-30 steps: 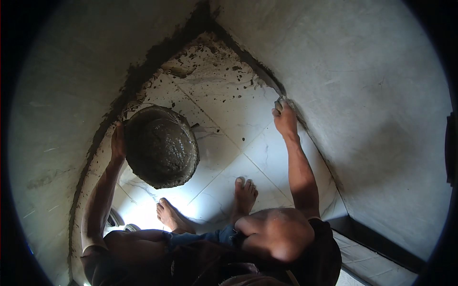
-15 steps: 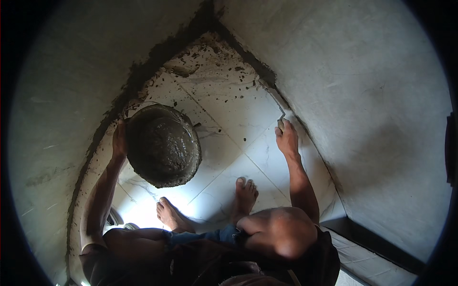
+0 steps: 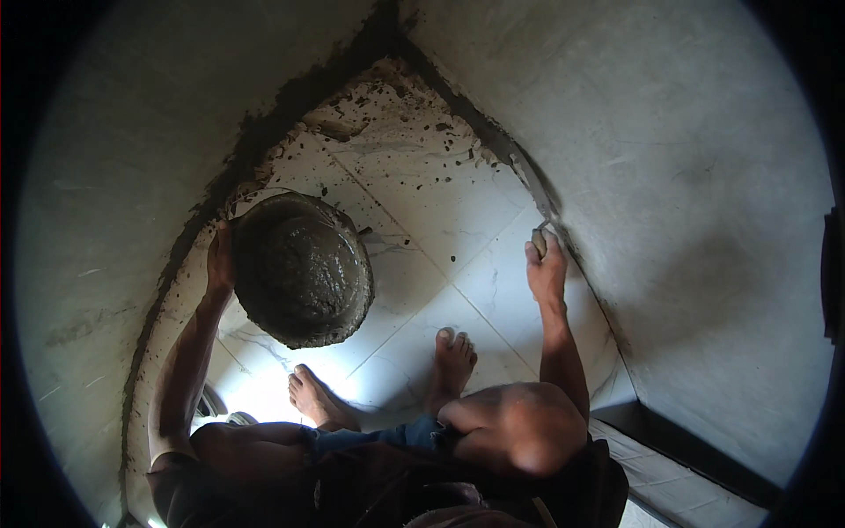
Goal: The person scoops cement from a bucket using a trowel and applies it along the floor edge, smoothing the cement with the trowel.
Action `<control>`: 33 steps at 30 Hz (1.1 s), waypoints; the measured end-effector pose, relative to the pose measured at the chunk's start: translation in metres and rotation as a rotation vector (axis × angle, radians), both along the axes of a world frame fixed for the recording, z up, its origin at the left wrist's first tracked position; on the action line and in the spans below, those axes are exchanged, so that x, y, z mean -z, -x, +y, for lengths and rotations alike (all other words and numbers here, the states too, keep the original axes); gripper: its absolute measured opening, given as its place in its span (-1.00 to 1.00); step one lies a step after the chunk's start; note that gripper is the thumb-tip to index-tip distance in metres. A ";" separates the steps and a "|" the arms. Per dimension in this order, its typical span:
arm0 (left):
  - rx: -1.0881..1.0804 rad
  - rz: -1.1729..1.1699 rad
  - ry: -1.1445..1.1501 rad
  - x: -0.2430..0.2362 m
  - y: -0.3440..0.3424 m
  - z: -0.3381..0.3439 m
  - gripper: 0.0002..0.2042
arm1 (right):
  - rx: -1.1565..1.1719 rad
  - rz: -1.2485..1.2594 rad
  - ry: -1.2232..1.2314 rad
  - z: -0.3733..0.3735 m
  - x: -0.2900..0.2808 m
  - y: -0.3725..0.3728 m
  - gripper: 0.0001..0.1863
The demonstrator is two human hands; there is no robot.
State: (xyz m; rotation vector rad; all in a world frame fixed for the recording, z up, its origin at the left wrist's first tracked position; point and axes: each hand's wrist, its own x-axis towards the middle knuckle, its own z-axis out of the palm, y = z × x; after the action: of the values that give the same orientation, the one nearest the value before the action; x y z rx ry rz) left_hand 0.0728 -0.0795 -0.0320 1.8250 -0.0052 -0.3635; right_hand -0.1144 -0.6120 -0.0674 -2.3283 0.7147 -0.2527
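Note:
My right hand (image 3: 547, 271) is closed round the handle of a trowel (image 3: 534, 187). The trowel's long narrow blade lies along the foot of the right wall, where a strip of dark wet mortar (image 3: 475, 123) runs toward the corner. On the left, a bucket (image 3: 350, 330) caked with mortar leans with its mouth toward me. Wet grey mortar (image 3: 308, 268) fills part of it. My left hand (image 3: 221, 260) grips the bucket at its left side, with the fingertips partly hidden near the rim.
Pale marbled floor tiles (image 3: 422, 304) lie between two grey walls that meet at the far corner. Crumbs of mortar (image 3: 387, 97) are scattered over the tiles there. My bare feet (image 3: 454, 356) rest on the floor. A dark recess (image 3: 687, 440) shows at lower right.
My right hand has shifted slightly right with the trowel, whose blade now shows flatter against the wall base. The left hand and the bucket have hardly moved.

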 end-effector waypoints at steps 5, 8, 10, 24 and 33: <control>-0.066 0.041 -0.025 0.001 0.000 -0.003 -0.36 | -0.143 0.064 0.187 0.004 0.022 -0.011 -0.60; -0.106 0.041 0.002 0.013 -0.001 0.009 -0.38 | -0.190 0.061 0.237 0.002 0.030 -0.032 -0.57; -0.053 0.025 0.041 -0.003 0.000 -0.007 -0.39 | -0.148 0.123 0.260 -0.001 0.031 -0.040 -0.60; -0.060 0.024 0.059 -0.005 0.002 -0.011 -0.38 | -0.211 0.186 0.355 0.003 0.010 -0.052 -0.62; 0.002 -0.029 0.019 -0.007 0.001 -0.012 -0.38 | -0.217 0.120 0.270 -0.003 0.016 -0.062 -0.61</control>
State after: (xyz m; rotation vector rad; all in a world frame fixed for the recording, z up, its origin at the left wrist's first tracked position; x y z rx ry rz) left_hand 0.0721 -0.0911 -0.0246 1.8111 -0.0307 -0.3371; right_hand -0.0528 -0.6151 -0.0836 -2.6728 0.5020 -0.1179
